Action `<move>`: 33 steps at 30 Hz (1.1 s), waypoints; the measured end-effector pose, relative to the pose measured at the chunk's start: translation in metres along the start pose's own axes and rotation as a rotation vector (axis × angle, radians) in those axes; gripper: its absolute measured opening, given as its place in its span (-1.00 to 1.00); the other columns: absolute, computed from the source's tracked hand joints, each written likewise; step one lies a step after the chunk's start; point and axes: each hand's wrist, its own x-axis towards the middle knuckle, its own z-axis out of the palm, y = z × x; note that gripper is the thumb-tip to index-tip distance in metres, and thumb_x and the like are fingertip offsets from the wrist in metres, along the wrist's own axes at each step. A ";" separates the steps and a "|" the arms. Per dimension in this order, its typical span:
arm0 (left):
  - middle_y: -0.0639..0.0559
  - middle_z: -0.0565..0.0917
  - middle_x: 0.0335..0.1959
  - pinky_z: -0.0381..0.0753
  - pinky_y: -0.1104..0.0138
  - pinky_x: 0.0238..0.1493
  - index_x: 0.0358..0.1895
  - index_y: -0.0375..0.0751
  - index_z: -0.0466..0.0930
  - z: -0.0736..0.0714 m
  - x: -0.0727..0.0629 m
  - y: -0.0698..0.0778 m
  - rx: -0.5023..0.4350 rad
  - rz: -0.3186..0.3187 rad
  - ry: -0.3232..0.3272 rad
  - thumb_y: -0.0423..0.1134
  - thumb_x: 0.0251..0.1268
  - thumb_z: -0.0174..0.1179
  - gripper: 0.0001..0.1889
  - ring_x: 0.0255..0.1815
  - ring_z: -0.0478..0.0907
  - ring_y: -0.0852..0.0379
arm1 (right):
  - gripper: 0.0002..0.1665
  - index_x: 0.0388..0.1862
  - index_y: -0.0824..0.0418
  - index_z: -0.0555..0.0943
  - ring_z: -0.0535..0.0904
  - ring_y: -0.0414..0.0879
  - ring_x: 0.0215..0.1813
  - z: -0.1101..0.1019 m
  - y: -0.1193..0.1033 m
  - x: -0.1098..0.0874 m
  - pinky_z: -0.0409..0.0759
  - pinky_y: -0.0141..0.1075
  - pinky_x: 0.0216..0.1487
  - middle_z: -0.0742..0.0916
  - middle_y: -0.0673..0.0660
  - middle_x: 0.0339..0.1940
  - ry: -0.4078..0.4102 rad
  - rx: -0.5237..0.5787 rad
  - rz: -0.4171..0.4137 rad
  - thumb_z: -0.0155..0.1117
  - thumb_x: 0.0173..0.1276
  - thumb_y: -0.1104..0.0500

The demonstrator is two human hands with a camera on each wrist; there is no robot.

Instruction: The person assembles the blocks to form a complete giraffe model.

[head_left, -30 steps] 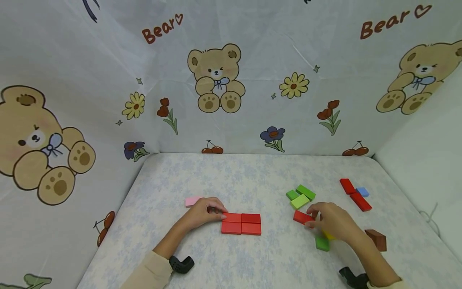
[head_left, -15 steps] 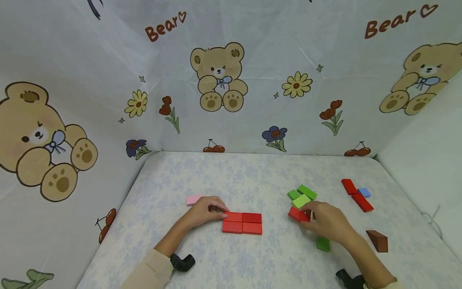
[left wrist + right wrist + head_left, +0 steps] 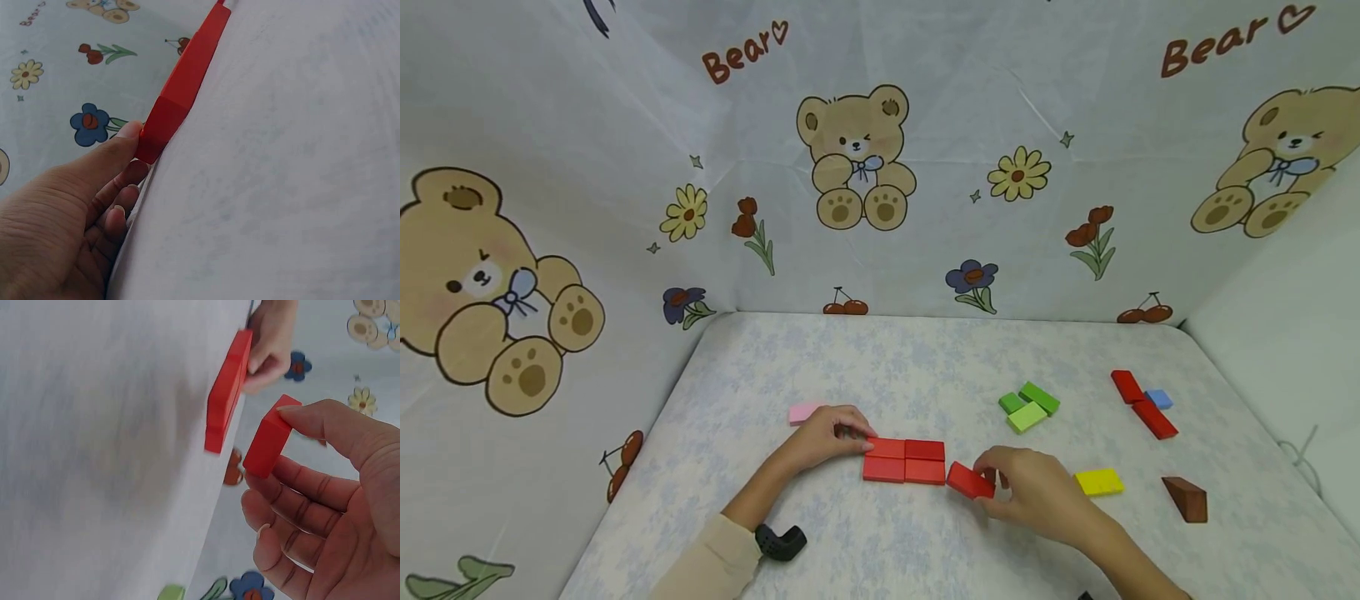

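So the right hand [image 3: 1037, 492] has a small red block [image 3: 968, 481] pinched between thumb and fingertips, barely open past the block's width, holding it at an angle just off the right end of a two-by-two patch of red blocks [image 3: 904, 462]. The left hand [image 3: 827, 437] has its thumb against the left end of that patch with the fingers partly bent, though I honestly can't tell if it's pinching or only steadying it. Pink block [image 3: 802, 413] sits just behind that hand, yellow block [image 3: 1099, 482] near the right forearm.
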 end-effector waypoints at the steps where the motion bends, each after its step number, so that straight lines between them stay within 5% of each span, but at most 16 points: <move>1: 0.30 0.72 -0.19 0.55 0.34 -0.27 -0.15 0.24 0.82 0.000 0.000 0.000 0.002 -0.001 0.000 -0.08 0.21 0.48 -0.84 -0.28 0.57 0.18 | -0.64 -0.13 0.03 0.72 0.40 -0.35 -0.43 0.002 -0.005 0.000 0.46 -0.44 -0.44 0.62 -0.26 -0.38 -0.018 0.010 -0.017 0.61 0.11 0.00; 15: 0.24 0.73 -0.18 0.53 0.36 -0.30 -0.12 0.15 0.83 0.000 0.003 0.000 0.013 0.034 0.009 -0.10 0.23 0.47 -0.84 -0.30 0.55 0.21 | -0.70 -0.23 0.05 0.69 0.34 -0.38 -0.53 0.040 -0.049 0.014 0.39 -0.42 -0.46 0.53 -0.27 -0.54 -0.119 0.008 -0.196 0.56 0.13 -0.01; 33: 0.26 0.73 -0.19 0.54 0.36 -0.29 -0.13 0.17 0.82 0.001 0.000 0.000 0.007 0.024 0.005 -0.08 0.23 0.47 -0.83 -0.30 0.55 0.21 | -0.73 -0.36 0.06 0.64 0.26 -0.32 -0.64 0.057 -0.075 0.032 0.25 -0.41 -0.60 0.40 -0.20 -0.70 -0.103 -0.039 -0.135 0.56 0.16 -0.01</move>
